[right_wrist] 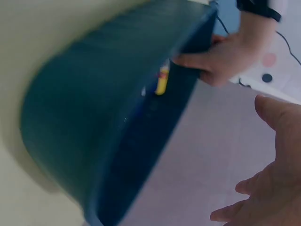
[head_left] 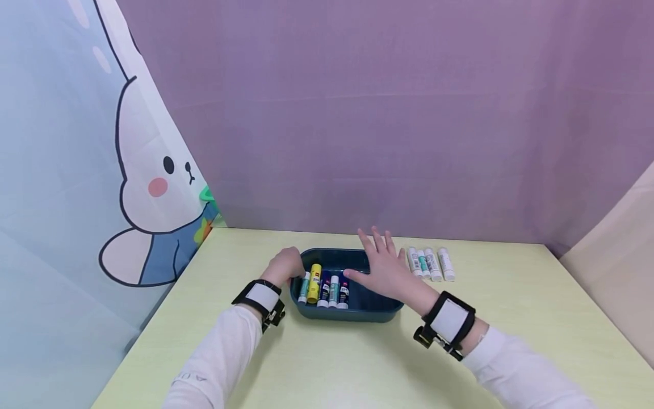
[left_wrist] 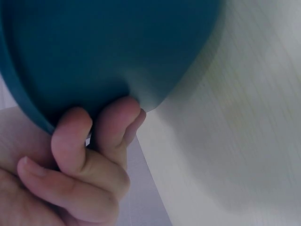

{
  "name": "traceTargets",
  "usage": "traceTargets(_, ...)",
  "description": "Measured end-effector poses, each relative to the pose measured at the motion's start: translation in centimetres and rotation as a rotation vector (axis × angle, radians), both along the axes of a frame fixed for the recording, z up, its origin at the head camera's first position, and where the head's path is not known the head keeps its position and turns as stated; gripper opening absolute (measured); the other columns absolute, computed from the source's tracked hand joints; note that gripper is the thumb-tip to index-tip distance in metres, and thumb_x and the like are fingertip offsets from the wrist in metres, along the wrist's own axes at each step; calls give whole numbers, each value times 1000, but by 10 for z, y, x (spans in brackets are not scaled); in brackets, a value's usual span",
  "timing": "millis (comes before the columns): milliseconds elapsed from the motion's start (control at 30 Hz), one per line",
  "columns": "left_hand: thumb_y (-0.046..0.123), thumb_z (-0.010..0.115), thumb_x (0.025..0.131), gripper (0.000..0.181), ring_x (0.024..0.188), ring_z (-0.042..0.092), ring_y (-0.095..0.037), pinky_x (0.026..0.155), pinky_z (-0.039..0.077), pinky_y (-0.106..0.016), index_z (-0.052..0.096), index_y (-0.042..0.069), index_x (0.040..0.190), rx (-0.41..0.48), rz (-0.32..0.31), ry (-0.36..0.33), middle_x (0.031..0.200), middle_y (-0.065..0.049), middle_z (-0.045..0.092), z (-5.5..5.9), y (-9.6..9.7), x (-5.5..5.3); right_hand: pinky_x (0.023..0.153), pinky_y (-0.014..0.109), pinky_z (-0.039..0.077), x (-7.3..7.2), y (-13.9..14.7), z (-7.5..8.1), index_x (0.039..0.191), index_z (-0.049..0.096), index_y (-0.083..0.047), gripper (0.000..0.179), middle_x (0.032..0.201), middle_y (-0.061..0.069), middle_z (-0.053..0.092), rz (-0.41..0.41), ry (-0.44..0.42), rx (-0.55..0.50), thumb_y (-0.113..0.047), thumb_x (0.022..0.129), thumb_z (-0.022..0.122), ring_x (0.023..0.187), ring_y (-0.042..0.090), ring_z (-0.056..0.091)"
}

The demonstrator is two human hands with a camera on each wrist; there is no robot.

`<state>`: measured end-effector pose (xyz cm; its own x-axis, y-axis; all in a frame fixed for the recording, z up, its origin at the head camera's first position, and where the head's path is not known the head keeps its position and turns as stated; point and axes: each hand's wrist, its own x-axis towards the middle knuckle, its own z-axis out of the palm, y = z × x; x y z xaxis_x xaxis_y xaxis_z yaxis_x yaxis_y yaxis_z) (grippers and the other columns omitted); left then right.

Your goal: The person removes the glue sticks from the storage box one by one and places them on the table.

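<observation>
A dark teal plastic basin (head_left: 357,314) stands on the table. Lined up in its left half lie several glue sticks: a yellow one (head_left: 314,284), navy ones (head_left: 324,289) and teal-and-white ones (head_left: 334,292). My left hand (head_left: 286,266) grips the basin's left end; in the left wrist view its curled fingers (left_wrist: 70,136) press against the outer wall, while the right wrist view shows the thumb over the rim. Above the basin's right part hovers my right hand (head_left: 385,272), fingers spread, holding nothing. In the right wrist view that hand (right_wrist: 277,174) is apart from the basin.
Several whitish glue sticks (head_left: 431,264) lie side by side on the pale table (head_left: 347,363), right of the basin. A purple cloth (head_left: 383,125) hangs behind the table, and a cloth with a cartoon rabbit (head_left: 158,199) hangs at the left.
</observation>
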<state>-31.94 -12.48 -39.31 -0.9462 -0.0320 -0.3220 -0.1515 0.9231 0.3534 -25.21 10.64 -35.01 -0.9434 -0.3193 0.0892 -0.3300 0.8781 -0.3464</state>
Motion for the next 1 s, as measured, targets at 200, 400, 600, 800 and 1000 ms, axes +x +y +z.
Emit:
traceTargets(200, 14, 70, 83, 33, 51, 62, -16, 45, 50, -23, 59, -4, 109, -4, -7, 7, 86, -13, 61, 0, 0, 1, 106, 68, 17, 2, -10, -22, 152, 12, -18, 92, 157, 16, 10, 27, -73, 23, -59, 84, 58, 143, 43, 3)
traceTargets(400, 15, 71, 83, 33, 50, 61, -15, 43, 48, -22, 60, -4, 108, -19, -23, 21, 83, -12, 61, 0, -1, 2, 106, 64, 24, 0, -21, -39, 149, 26, -9, 88, 152, 20, 24, 41, -132, 47, -57, 84, 60, 141, 44, 15)
traceTargets(600, 15, 71, 82, 34, 49, 61, -15, 43, 49, -23, 60, -4, 109, -13, -18, 16, 84, -13, 62, -2, -1, 1, 106, 58, 31, -3, -32, -51, 138, 42, 2, 81, 143, 23, 39, 69, -192, 83, -54, 83, 63, 135, 44, 31)
traceTargets(800, 14, 71, 82, 33, 49, 61, -15, 44, 49, -23, 60, -4, 108, -8, -14, 15, 83, -13, 62, -2, -1, 1, 100, 51, 42, -7, -38, -59, 137, 43, 4, 80, 131, 20, 52, 51, -258, 57, -50, 83, 67, 119, 33, 49)
traceTargets(1000, 14, 71, 83, 35, 50, 61, -16, 43, 49, -23, 59, -4, 110, -8, -7, 11, 86, -14, 62, 0, -1, 1, 99, 47, 45, -10, -41, -60, 136, 42, 5, 72, 127, 20, 53, 28, -256, 23, -40, 85, 68, 112, 29, 54)
